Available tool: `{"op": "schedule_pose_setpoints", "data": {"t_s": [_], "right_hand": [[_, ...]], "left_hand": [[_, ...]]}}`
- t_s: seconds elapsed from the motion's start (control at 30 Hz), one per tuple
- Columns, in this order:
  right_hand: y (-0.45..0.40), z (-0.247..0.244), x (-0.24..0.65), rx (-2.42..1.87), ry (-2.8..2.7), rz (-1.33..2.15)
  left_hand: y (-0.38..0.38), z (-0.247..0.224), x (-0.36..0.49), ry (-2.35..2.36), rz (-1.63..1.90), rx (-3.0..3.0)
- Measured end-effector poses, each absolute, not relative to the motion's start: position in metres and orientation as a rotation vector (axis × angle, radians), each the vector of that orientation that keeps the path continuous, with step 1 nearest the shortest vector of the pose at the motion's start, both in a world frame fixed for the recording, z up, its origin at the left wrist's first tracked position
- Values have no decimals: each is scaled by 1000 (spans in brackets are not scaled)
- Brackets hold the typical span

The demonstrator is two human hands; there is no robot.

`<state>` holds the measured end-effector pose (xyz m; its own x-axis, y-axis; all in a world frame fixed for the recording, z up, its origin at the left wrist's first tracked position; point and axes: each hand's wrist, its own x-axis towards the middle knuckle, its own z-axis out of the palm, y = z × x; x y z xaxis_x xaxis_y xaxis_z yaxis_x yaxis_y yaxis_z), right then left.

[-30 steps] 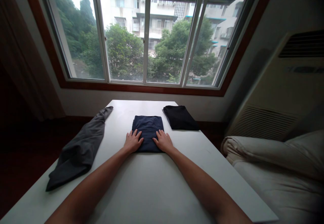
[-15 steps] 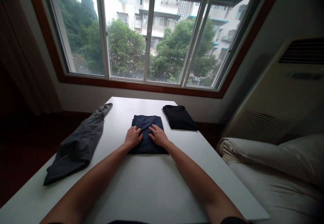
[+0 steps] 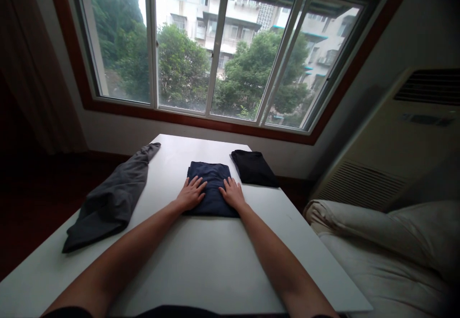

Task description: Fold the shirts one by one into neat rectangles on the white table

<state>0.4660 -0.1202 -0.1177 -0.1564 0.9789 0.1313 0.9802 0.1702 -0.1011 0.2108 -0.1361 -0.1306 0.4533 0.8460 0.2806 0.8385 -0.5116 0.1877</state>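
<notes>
A folded navy garment (image 3: 212, 195) lies flat on the white table (image 3: 201, 260), straight ahead of me. My left hand (image 3: 191, 194) rests on its left side with the fingers spread. On the right side of the same garment lies my right hand (image 3: 232, 194), its fingers stretched out and apart. Neither hand grips the cloth; both palms face down on it. Parts of the garment's side edges are hidden under the hands.
A rumpled dark grey garment (image 3: 111, 198) lies along the table's left edge, partly over it. At the right edge is a folded black garment (image 3: 254, 168). A pale sofa (image 3: 388, 251) stands right of the table, and a window (image 3: 215, 59) is beyond it.
My right hand has slid to the right over the navy garment, so the hands are further apart. The left hand's fingers have spread out. The view has tilted slightly.
</notes>
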Motion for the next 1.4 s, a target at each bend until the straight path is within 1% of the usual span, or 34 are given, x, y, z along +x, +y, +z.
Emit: {"op": "schedule_pose_setpoints", "data": {"t_s": [0.07, 0.17, 0.23, 0.3, 0.43, 0.53, 0.6, 0.7, 0.8, 0.93, 1.03, 1.17, 1.33, 1.4], "right_hand": [[-124, -116, 460, -1780, -2328, -100], [-128, -117, 449, -1653, -2483, 13], [-128, -119, 444, -1704, -2521, 140], [-125, -121, 444, -1822, -2467, 195], [-117, -123, 458, -2004, -2315, 193], [-117, -119, 473, -2059, -2202, 122], [-120, -115, 477, -2008, -2186, 30], [-126, -109, 469, -1778, -2279, -106], [-131, -112, 453, -1625, -2393, -76], [-132, -123, 445, -1670, -2463, 65], [-128, -124, 453, -1707, -2340, -56], [-122, -121, 463, -1646, -2167, -224], [-121, -129, 464, -1533, -2457, -36], [-121, -130, 463, -1507, -2470, -67]], "left_hand": [[-140, -130, 214, 1489, 540, 2673], [-143, -131, 217, 1468, 498, 2612], [-144, -131, 218, 1468, 471, 2579], [-143, -132, 218, 1468, 461, 2568], [-141, -134, 217, 1472, 444, 2579], [-140, -136, 217, 1481, 431, 2594], [-139, -137, 218, 1478, 432, 2602], [-138, -138, 218, 1468, 440, 2617], [-138, -139, 218, 1478, 437, 2625], [-139, -139, 218, 1485, 422, 2632], [-139, -138, 218, 1484, 426, 2627], [-139, -136, 218, 1479, 427, 2625], [-140, -135, 218, 1469, 431, 2633], [-140, -135, 218, 1473, 428, 2636]]}}
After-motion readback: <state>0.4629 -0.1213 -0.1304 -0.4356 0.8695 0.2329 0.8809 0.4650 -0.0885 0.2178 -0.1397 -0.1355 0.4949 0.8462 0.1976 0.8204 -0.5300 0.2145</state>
